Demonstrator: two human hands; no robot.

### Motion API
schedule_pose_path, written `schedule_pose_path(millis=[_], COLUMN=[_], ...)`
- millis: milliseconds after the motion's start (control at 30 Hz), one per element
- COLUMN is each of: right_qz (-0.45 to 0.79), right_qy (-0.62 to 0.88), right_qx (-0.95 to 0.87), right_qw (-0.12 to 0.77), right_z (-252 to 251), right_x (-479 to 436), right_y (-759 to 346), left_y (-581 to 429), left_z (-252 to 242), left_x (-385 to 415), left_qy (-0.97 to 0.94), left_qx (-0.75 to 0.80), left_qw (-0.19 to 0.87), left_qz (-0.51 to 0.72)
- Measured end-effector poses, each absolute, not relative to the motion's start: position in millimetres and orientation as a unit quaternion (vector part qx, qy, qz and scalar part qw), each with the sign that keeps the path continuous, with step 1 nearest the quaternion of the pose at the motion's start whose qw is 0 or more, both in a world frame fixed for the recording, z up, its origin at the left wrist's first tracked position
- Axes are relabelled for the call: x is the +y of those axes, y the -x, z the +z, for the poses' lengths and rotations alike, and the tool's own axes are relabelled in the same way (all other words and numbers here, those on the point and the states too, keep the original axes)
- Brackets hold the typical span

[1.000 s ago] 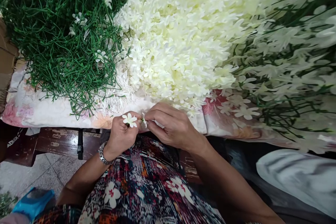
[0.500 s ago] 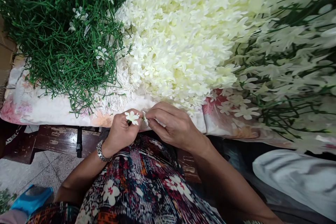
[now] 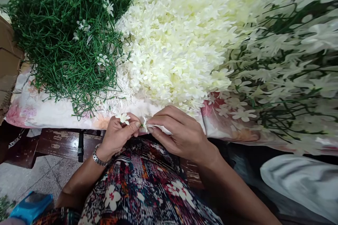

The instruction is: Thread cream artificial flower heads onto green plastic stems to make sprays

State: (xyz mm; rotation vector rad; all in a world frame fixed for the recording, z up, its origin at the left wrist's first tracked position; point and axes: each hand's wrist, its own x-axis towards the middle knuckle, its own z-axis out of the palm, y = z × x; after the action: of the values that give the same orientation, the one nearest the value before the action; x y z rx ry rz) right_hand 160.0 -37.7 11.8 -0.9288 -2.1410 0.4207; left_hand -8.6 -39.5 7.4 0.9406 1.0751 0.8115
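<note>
The left hand [image 3: 121, 133] was raised just off the near edge of a surface [image 3: 56, 110] covered with flowered cloth, and its grip was pressed together, thumb against forefinger, pinching a thin green stem [image 3: 142, 125] whose tip showed at the fingertips. A white flower [image 3: 123, 118] stood out above that hand, near the base of the thumb, with its petals spread. The right hand [image 3: 182, 133] faced it from the other side, and its grip was closed on a small white flower [image 3: 145, 124], holding it by the petals, between thumb and forefinger. This flower was between the two hands, right at the stem's tip; whether the stem passed through it was too small to tell. A metal watch [image 3: 99, 156] circled the left wrist. Beyond the hands, a pile of green stems [image 3: 68, 38] lay on the left of the surface, with a few white flowers caught in it and thin white strands [image 3: 120, 93] showing at its lower edge. Next to it, in the middle, a broad heap of pale flowers [image 3: 176, 52] reached far back, and on the right lay stems with blossoms [image 3: 285, 66] attached. A cardboard box [image 3: 9, 66] stood at the far left.
</note>
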Motion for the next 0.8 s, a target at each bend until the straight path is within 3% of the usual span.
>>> schedule_pose_path(millis=[800], right_qz=[0.231], right_qy=[0.402], right_qx=[-0.8], right_qw=[0.38], right_z=[-2.3], right_x=[-36.4], right_y=[-148.1], left_y=[8.6], left_z=[-13.7], left_x=[-42.8], left_qy=[-0.58], left_qx=[0.475], left_qw=[0.506], left_qz=[0.426])
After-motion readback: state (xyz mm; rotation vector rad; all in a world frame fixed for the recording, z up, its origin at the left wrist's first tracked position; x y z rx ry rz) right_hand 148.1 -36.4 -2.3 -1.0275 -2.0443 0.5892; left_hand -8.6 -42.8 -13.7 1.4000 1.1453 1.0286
